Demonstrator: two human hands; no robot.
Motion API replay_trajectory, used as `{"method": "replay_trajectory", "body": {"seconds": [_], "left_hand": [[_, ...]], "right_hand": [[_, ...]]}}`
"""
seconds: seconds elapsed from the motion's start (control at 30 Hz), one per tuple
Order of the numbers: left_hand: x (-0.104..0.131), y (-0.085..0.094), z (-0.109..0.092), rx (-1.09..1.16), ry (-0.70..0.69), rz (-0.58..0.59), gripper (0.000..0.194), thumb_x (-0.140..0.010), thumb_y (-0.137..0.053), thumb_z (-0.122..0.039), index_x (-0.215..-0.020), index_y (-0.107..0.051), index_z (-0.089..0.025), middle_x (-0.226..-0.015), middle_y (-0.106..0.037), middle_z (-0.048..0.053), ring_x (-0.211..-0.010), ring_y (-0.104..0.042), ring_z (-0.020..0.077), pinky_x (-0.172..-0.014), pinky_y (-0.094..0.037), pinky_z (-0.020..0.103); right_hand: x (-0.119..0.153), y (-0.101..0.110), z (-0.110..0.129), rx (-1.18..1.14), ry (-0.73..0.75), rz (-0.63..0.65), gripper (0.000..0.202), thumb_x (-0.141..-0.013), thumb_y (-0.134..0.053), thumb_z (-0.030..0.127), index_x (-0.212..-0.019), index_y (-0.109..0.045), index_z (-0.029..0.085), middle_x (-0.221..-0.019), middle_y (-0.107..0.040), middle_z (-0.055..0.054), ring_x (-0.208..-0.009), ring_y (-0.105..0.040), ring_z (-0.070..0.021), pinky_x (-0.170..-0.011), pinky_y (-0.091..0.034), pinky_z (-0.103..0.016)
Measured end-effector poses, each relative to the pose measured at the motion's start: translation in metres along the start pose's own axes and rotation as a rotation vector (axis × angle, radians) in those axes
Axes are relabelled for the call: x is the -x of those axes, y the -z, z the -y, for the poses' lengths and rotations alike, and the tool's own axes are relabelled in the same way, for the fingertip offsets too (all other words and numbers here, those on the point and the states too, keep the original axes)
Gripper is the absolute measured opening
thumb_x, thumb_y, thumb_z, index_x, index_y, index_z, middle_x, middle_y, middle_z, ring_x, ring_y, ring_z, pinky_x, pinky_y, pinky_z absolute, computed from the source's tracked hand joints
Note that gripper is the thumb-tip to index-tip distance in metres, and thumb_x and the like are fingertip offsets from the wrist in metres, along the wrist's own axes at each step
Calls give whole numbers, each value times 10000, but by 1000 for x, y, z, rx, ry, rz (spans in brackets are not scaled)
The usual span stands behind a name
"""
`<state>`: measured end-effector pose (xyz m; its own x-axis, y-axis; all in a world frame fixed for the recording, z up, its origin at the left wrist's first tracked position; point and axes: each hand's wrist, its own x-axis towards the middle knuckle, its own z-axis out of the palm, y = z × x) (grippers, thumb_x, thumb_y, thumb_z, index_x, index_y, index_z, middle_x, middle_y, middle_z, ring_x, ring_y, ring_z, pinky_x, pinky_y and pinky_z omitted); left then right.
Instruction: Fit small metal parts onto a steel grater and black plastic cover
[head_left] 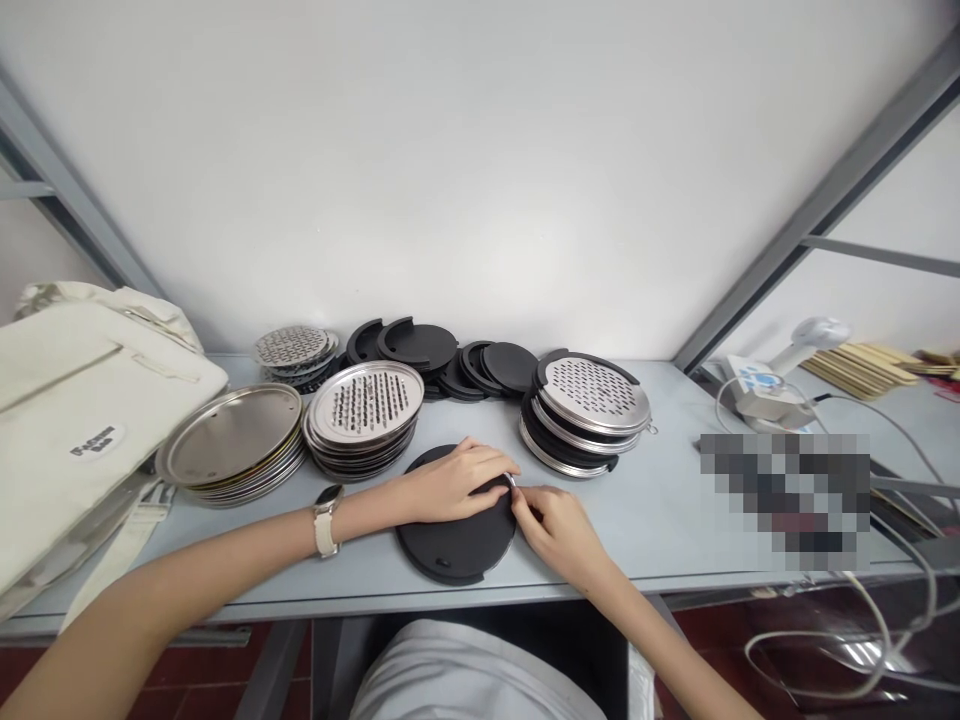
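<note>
A black round disc [457,545] lies on the grey table in front of me. My left hand [457,482] rests over its upper part, palm down, with its fingers reaching to the right edge. At that edge my right hand [551,525] pinches a small shiny metal part [511,480], touching the fingertips of my left hand. Most of this metal part is hidden. Behind the disc are a stack of perforated metal graters [367,405] and, to the right, a stack of graters with black holders [592,395].
Plain metal plates [232,440] are stacked at the left beside a cream bag [90,430]. Black discs [420,350] and small grater plates [292,347] stand near the wall. A white handheld device [814,335], cables and a blurred patch are at the right.
</note>
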<state>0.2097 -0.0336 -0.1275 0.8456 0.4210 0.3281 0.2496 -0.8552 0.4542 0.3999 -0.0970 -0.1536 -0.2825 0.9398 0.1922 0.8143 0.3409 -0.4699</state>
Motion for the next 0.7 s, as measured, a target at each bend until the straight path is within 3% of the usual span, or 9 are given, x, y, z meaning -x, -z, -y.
{"method": "replay_trajectory", "body": {"seconds": [0.23,0.53,0.7], "left_hand": [[-1,0,1,10,-1,25,191,-937,-457,-152,-1091,-563,-192,-1027,-661,53,-987,-596,184,-955,-336,326],[-1,0,0,-37,11,5,248,-941,-471,-192,-1179,-538,-181,-1110,-629,91,-1065,-562,213,-980,-363,358],[0,3,0,-63,-47,34,297,-996,-346,-173,-1226,-531,-201,-1187,-622,98,-1137,-529,213,-1001,-344,381]], "right_hand": [[-1,0,1,-30,-27,-28,421,-990,-324,329,-638,-515,198,-552,-567,-1,-493,-486,-131,-517,-270,-249],[-2,0,0,-2,-7,-16,452,-1014,-268,315,-717,-585,189,-623,-639,-36,-550,-577,-162,-567,-306,-263],[-2,0,-2,-17,-5,-8,463,-1016,-261,321,-715,-587,192,-623,-636,-31,-549,-572,-160,-571,-318,-259]]}}
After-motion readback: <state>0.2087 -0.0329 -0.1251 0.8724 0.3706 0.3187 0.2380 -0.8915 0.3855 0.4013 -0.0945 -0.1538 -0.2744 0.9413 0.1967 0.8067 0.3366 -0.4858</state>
